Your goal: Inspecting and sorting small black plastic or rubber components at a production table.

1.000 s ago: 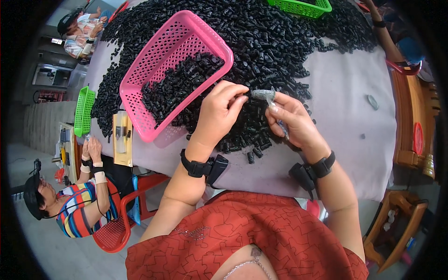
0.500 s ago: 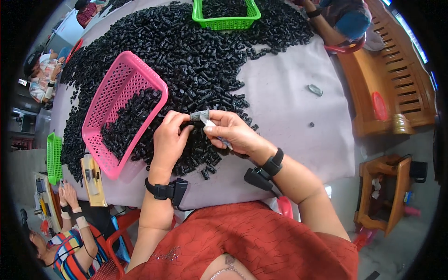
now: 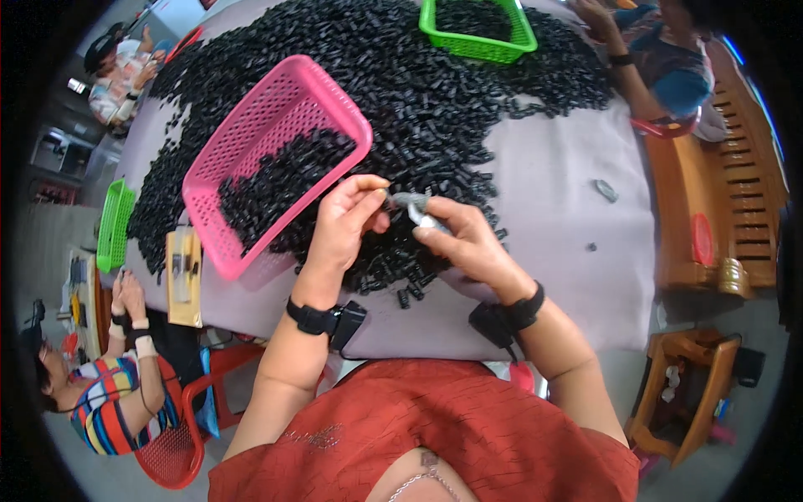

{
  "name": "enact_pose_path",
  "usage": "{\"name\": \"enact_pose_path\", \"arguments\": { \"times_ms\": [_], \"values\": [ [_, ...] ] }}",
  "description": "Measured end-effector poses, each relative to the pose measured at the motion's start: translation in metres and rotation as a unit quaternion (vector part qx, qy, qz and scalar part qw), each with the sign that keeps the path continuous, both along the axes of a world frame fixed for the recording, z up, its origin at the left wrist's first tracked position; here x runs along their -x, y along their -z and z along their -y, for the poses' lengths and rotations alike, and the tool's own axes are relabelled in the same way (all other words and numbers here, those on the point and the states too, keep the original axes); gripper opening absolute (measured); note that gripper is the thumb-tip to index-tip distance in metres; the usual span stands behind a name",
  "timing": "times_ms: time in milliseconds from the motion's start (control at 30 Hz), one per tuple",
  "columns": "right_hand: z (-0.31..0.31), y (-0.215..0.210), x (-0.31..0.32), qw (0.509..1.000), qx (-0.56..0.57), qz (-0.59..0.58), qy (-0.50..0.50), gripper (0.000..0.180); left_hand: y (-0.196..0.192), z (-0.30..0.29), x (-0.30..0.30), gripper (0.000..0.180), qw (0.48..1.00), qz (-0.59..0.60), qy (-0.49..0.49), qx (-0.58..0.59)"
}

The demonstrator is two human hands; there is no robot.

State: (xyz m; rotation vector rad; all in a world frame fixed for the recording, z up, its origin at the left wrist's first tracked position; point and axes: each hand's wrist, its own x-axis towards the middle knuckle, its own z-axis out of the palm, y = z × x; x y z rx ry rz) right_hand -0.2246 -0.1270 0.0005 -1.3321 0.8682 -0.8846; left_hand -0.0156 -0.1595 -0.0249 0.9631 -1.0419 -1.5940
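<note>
In front of me, above the heap of small black cylindrical plastic pieces, both of my hands are raised close together. My right hand pinches a crumpled greyish plastic strip with a whitish part hanging under it; whether it is tape or film I cannot tell. My left hand has thumb and forefinger pressed together at the strip's left end, and what lies between those fingertips is too small to make out. To the left of my hands, a tilted pink perforated basket holds many of the black pieces.
A green basket stands far back on the heap, another at the left edge. A yellowish tray with small items lies front left. On the cloth at right lies a crumpled greyish scrap. Other people sit around the table.
The whole view has shifted, so the table sits further right and higher. My left fingertips have drawn into a pinch at the strip's end; the right hand keeps its hold.
</note>
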Motion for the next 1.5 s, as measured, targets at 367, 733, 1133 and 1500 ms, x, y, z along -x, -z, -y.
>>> {"name": "enact_pose_path", "arguments": {
  "times_ms": [367, 733, 1133, 1500],
  "values": [
    [0.006, 0.007, 0.0, 0.989, -0.079, 0.121, -0.018, 0.038, 0.001, -0.002, -0.001, 0.022, 0.986, -0.137, 0.062, -0.073],
    [0.005, 0.011, -0.004, 0.981, -0.118, 0.147, -0.054, 0.045, -0.001, -0.008, 0.01, 0.032, 0.965, -0.197, 0.108, -0.133],
    [0.008, 0.011, -0.001, 0.976, -0.13, 0.16, -0.066, 0.047, 0.004, -0.008, 0.01, 0.032, 0.961, -0.201, 0.134, -0.135],
    [0.007, 0.01, -0.001, 0.978, -0.125, 0.152, -0.073, 0.048, 0.006, -0.008, 0.009, 0.032, 0.957, -0.212, 0.14, -0.139]
  ]
}}
